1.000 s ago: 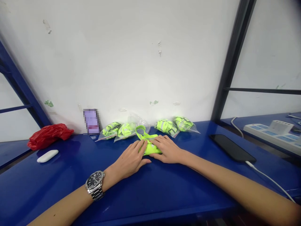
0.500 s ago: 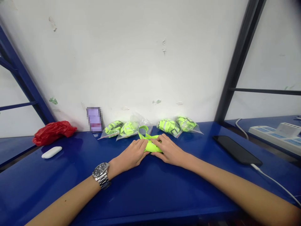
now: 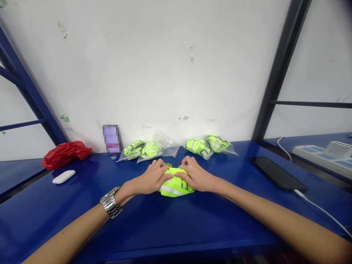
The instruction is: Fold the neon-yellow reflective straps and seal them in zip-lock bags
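A bundled neon-yellow reflective vest (image 3: 176, 187) with a silver stripe lies on the blue table (image 3: 176, 227), between my hands. My left hand (image 3: 154, 178), with a metal watch (image 3: 111, 202) on its wrist, grips the bundle's left side, thumb on top. On the right side my right hand (image 3: 196, 176) is closed on the same bundle, its thumb pressing the upper face. A bit of yellow strap (image 3: 168, 165) loops out behind, by the left fingers. The far fingertips are partly hidden behind the cloth.
Against the wall lie clear bags of yellow vests, two on the left (image 3: 150, 150) and two on the right (image 3: 196, 147), with an empty clear bag (image 3: 168, 145) between. A red plastic bag (image 3: 66, 154), white case (image 3: 63, 176), propped phone (image 3: 112, 139), charging phone (image 3: 276, 173) and power strip (image 3: 316, 156) surround them.
The vest bundle has turned and come nearer me, so its silver stripe faces front. My hands have shifted apart, and the strap loop has dropped back behind the bundle.
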Demonstrator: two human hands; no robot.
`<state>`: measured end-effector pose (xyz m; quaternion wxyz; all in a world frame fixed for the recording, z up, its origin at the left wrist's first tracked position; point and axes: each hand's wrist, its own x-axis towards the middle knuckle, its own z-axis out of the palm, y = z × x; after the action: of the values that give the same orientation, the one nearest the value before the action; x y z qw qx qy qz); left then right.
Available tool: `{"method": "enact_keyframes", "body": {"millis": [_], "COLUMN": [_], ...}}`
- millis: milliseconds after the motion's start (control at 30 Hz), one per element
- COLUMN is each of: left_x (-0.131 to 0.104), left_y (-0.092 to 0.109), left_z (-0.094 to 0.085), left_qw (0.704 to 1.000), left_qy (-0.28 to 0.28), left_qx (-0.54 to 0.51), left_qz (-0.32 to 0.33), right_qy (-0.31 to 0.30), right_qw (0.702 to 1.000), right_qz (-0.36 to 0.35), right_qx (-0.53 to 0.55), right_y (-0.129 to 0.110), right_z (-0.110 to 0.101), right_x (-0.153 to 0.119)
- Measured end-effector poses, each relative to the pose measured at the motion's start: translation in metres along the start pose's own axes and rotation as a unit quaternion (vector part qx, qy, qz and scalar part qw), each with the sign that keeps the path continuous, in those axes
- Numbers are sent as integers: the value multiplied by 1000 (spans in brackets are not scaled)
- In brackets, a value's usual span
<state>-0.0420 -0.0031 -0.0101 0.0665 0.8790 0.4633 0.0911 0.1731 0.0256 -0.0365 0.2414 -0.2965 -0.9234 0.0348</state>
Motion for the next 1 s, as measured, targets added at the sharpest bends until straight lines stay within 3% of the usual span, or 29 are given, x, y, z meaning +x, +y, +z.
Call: {"method": "enact_keyframes", "body": {"millis": [167, 467, 600, 733, 867, 1000], "left_x": [4, 5, -9, -16, -13, -4], "left_y": [-7, -7, -7, -4, -4, 1], "left_z": [10, 21, 22, 25, 24, 11], "left_qw": [998, 968, 977, 980, 989, 995], "left_qy": [58, 108, 96, 90, 82, 48], "left_qx": [12, 200, 156, 134, 78, -11], "left_qz": [4, 103, 110, 113, 95, 90], "right_qy": [76, 34, -6, -25, -42, -33], "right_qw": [992, 987, 989, 996, 998, 995], "right_qz": [7, -100, -83, -72, -28, 35], "right_qx": [-100, -122, -119, -36, 47, 83], "right_y": [1, -2, 7, 13, 11, 8], "right_z": [9, 3, 6, 3, -1, -4], "right_x": [2, -13, -7, -1, 1, 4]}}
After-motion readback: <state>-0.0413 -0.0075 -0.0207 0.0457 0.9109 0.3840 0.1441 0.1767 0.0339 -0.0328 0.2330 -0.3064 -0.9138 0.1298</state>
